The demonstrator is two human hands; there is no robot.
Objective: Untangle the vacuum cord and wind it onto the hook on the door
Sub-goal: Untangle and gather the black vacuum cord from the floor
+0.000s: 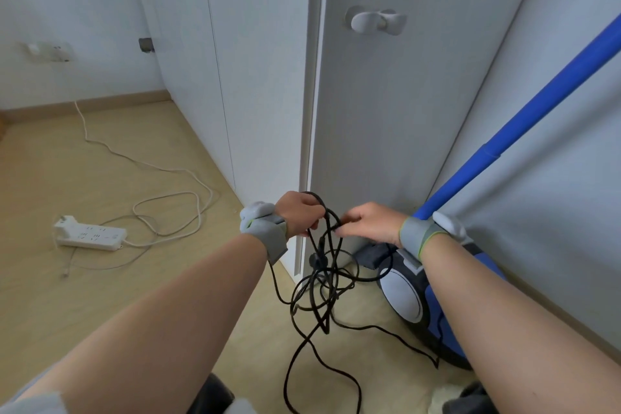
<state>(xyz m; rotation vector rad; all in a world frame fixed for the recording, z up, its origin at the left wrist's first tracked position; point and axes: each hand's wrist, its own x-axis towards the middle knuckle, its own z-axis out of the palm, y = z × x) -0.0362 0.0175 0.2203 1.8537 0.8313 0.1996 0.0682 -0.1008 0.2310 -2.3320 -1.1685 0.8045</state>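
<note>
Our left hand point(299, 213) grips cord point(317, 260) loops | right hand point(373, 222) pinches one strand | tangle hangs lengthwise toward 6 o'clock

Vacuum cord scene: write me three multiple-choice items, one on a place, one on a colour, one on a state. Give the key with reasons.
1. The power strip lies: A on the floor, left of the door; B on a shelf; C on a chair.
2. The long tube is: A red; B blue; C green.
3. The black cord is: A coiled neatly; B tangled, held by the left hand and right hand; C cut in two.
Key: 1 A, it lies flat on the wood boards; 2 B, it is plainly blue; 3 B, knotted loops hang from both hands.
</note>
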